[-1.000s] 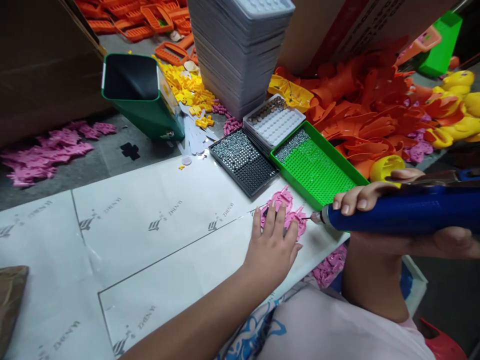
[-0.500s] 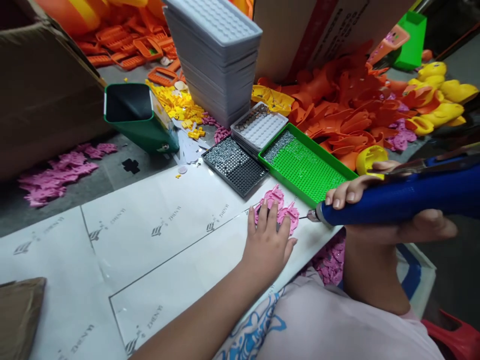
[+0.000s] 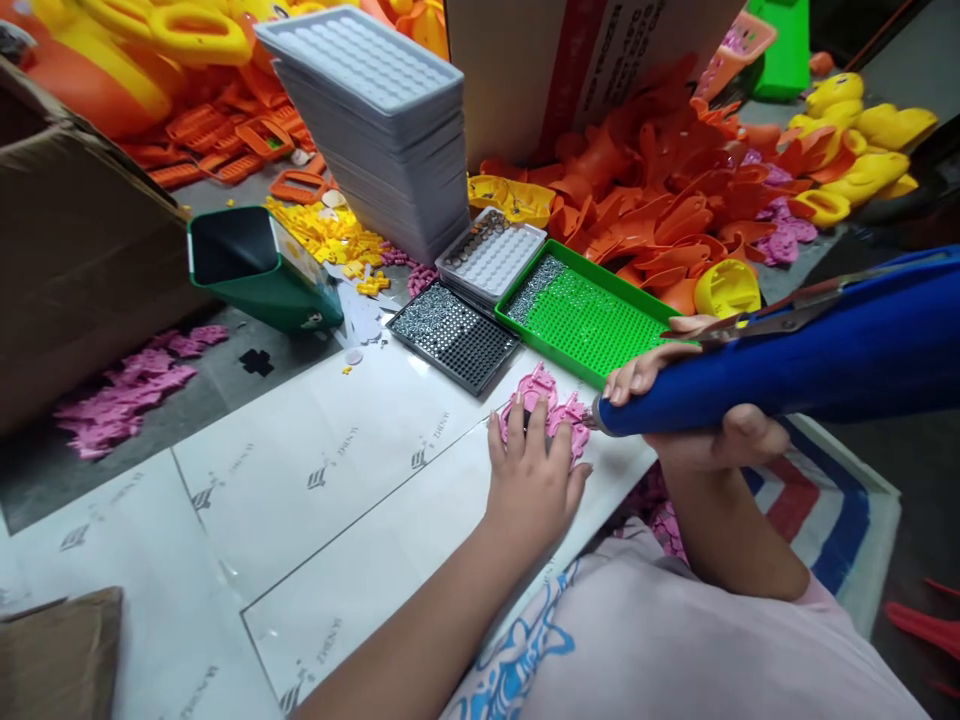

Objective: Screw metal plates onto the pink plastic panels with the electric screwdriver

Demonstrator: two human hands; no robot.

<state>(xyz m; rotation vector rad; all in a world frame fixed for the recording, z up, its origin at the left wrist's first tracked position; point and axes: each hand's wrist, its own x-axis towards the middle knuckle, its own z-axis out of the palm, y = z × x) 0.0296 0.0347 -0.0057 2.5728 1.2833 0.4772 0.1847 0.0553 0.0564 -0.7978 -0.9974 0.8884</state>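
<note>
One blue power driver (image 3: 750,375), right hand (image 3: 697,448) wrapped round it; pink parts (image 3: 538,382) under left hand (image 3: 532,478), fingers apart; light pressure may let them skid.

The white worktop (image 3: 375,570) bears repeated print (image 3: 345,445) "ZHEN…", its ending unclear; the carton (image 3: 510,80) behind this worktop has unreadable letters (image 3: 616,50).

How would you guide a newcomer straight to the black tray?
On the white table, look to the far edge, beyond the left hand. The black tray lies there, left of the green tray; its dark colour sets it apart from that and the white tray behind.
</note>
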